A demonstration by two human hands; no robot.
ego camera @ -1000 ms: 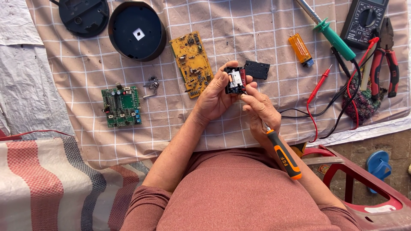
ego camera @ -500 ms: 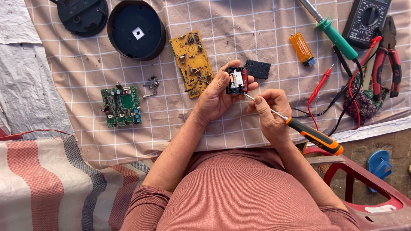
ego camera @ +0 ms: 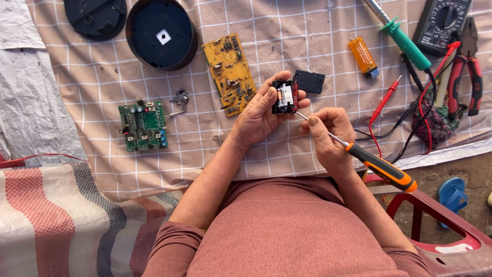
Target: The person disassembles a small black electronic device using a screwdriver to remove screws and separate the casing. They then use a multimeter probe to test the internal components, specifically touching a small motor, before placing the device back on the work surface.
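Note:
My left hand [ego camera: 261, 115] grips a small black module [ego camera: 284, 96] with white and red parts showing on its open face, held above the checked cloth [ego camera: 215, 138]. My right hand [ego camera: 328, 136] pinches the metal shaft of an orange and black screwdriver [ego camera: 382, 168]. The screwdriver's tip touches the lower right edge of the module, and its handle points down to the right. A small black cover plate [ego camera: 309, 81] lies on the cloth just beyond the module.
On the cloth lie a yellow circuit board [ego camera: 229, 73], a green circuit board [ego camera: 143, 126], small screws [ego camera: 180, 97], a round black housing [ego camera: 161, 33], an orange lighter [ego camera: 363, 56], a green-handled tool [ego camera: 405, 43], a multimeter [ego camera: 442, 23] with red probes, and red pliers [ego camera: 469, 72].
My right hand has swung the screwdriver handle from pointing down toward me out to the right, and the tip now rests against the module. My left hand has held the module steady.

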